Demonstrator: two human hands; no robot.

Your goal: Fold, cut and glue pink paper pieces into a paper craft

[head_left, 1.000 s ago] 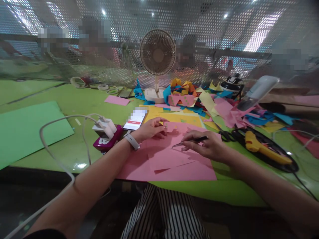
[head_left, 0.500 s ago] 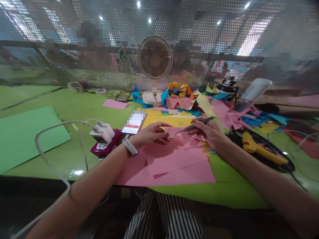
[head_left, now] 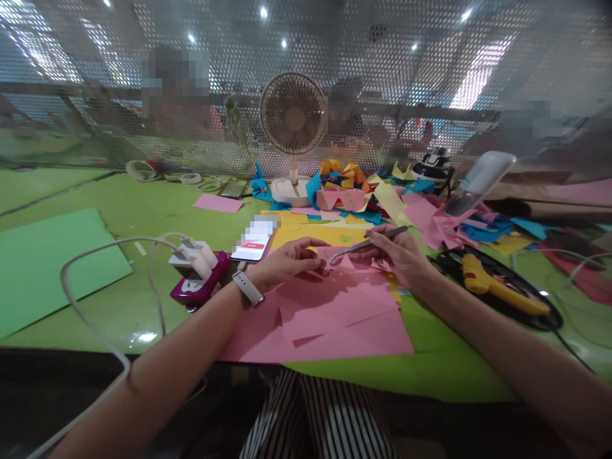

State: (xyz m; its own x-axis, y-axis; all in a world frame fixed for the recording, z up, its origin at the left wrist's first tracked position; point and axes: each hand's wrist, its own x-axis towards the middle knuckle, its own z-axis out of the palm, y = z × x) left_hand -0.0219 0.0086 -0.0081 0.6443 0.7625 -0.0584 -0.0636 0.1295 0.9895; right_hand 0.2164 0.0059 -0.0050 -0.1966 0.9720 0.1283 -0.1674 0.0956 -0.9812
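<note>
My right hand [head_left: 399,255] is closed round a pair of dark tweezers [head_left: 354,247] with a bent silver tip. That tip rests at a small pink paper piece [head_left: 354,262] with green marks near its left end. My left hand [head_left: 297,260] pinches the left end of this same piece; a pale watch band is on the wrist. Under both hands lie large pink paper sheets [head_left: 335,319], with yellow paper [head_left: 310,234] behind them. What the tweezers' tip grips, if anything, is too small to make out.
A phone [head_left: 254,239] and a purple power strip with white chargers [head_left: 201,280] stand left. To the right lies a yellow glue gun [head_left: 502,290] on a black tray. Behind are a fan [head_left: 292,115], pink paper glasses [head_left: 340,199] and coloured scraps. A cable crosses my left forearm.
My left fingers have shifted slightly to the right along the pink piece. The tweezers' tip has moved a little left and down. The camera view has shifted slightly.
</note>
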